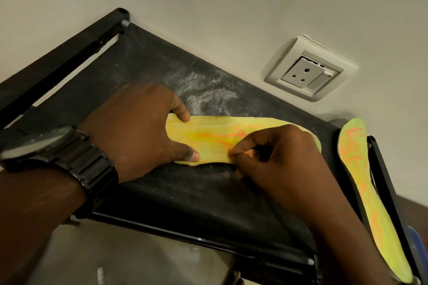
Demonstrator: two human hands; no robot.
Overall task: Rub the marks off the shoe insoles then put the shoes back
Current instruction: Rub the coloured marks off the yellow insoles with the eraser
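A yellow insole [215, 139] with orange marks lies flat on the black fabric shelf top [185, 192]. My left hand [139, 132] presses on its left end, thumb and forefinger spread across it. My right hand [278, 157] is curled over the insole's middle and pinches a small orange-tipped object [250, 152] against it; what the object is I cannot tell. A second yellow insole [363, 183] with orange marks lies along the shelf's right edge. No shoes are in view.
The shelf stands against a pale wall with a wall socket [310, 69] above its far right side. White dust covers the fabric [208, 90] behind the insole. Black frame tubes [69, 53] edge the shelf. A tiled floor [139, 261] shows below.
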